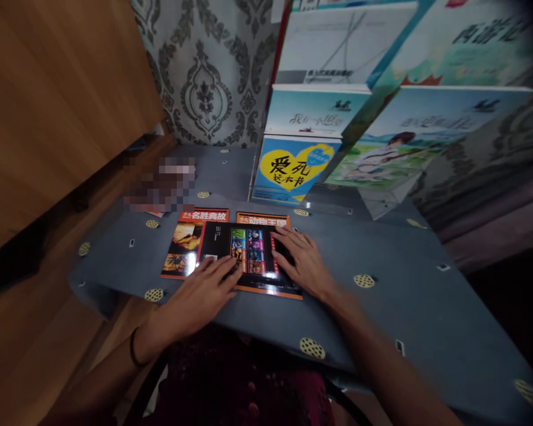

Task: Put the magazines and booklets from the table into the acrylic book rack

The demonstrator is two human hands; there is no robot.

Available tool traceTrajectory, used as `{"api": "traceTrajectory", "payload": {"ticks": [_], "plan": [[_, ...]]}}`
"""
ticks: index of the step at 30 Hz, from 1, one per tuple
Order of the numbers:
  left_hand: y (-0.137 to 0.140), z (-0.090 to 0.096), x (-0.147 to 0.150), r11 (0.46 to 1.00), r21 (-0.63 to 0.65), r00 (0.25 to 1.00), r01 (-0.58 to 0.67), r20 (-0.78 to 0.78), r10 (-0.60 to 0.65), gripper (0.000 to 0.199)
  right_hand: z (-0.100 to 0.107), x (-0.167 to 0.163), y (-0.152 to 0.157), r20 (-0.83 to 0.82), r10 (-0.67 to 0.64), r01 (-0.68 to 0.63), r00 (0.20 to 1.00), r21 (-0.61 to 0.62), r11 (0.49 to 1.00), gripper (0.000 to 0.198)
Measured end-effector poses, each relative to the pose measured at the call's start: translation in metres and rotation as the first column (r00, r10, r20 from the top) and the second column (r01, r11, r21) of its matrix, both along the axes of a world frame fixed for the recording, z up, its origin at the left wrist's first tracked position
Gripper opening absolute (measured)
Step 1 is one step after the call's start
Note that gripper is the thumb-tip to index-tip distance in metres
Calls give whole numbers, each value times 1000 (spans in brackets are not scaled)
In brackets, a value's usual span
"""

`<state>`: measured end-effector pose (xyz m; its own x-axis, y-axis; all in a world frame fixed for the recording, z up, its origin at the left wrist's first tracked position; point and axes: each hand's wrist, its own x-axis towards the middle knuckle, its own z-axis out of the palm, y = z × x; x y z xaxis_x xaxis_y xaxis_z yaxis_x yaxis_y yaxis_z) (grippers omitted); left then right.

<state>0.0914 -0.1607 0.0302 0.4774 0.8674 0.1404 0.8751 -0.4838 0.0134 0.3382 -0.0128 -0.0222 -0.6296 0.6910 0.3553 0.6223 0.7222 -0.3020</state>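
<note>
A dark book [254,251] with rows of small coloured pictures lies turned sideways over two other books on the table. Under its left end is a book with an orange and red cover [184,242]; under its right part, an orange-edged book [266,218] shows only along its top and bottom. My left hand [204,290] rests on the dark book's lower left, fingers stretched out. On the right end of the same book lies my right hand [304,260], its fingers spread over the cover. Neither hand is closed around anything.
A clear display rack holding several upright books, among them a blue and yellow book [293,171], stands at the back right. A blurred-out item [162,184] lies back left. A grey patterned cloth [382,319] covers the table. Wooden furniture [62,106] stands left.
</note>
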Motion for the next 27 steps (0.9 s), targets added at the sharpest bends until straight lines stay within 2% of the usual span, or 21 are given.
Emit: {"api": "traceTrajectory", "payload": {"ticks": [3,5,8,11,13,17,22,27], "plan": [[-8,6,-24,997,15,997,-78,20,78,36,4,-2,-4,5,-8,8,1000,28,1000,41],[-12,9,-37,992,19,992,-121,39,120,34,12,-10,-13,-8,34,-33,999,37,999,36],[-15,12,-48,991,4,989,-134,68,133,32,29,-34,-36,-24,165,-165,986,-1,986,32],[-15,12,-52,992,-14,988,-123,94,124,29,42,-64,-60,10,339,-338,941,-62,939,34],[-15,12,-52,993,-20,987,-118,112,119,26,44,-81,-71,38,398,-394,917,-82,916,36],[-13,11,-53,993,-24,981,-113,157,116,22,36,-96,-76,18,413,-410,911,-86,908,36],[-6,10,-54,992,-61,967,-112,221,123,23,24,-97,-72,-55,399,-403,915,-108,909,38],[15,3,-54,989,-18,969,-146,199,147,23,34,-99,-66,-92,418,-428,904,-138,893,33]]}}
